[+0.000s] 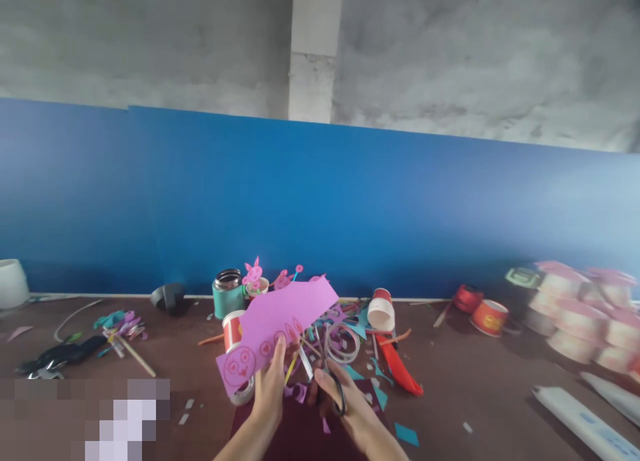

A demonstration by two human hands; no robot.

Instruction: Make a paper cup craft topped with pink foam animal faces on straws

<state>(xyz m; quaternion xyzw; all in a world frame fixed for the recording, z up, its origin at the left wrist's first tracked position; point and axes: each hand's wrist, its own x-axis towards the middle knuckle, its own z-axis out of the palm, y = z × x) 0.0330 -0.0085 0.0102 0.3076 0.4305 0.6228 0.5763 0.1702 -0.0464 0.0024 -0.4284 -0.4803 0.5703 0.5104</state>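
My left hand (271, 384) grips the lower edge of a pink paper sheet (290, 308), thumb on its face. Drawn on the sheet in red are a round face, small circles with hearts and pointed ear shapes. The sheet's upper edge is cut unevenly. My right hand (345, 401) is closed around a pair of scissors (341, 398) with dark handles. The blades point up and away, just right of the sheet; whether they touch it I cannot tell. Under and behind my hands lie paper scraps and rolls of tape (345, 344).
Behind the sheet stand a teal jar (228, 294) and pink cut-out figures (253, 273). A tipped paper cup (381, 311) and a red pouch-like object (400, 368) lie to the right. Stacked pink-and-white cups (575, 321) stand far right. A blue partition (320, 208) closes off the table's back.
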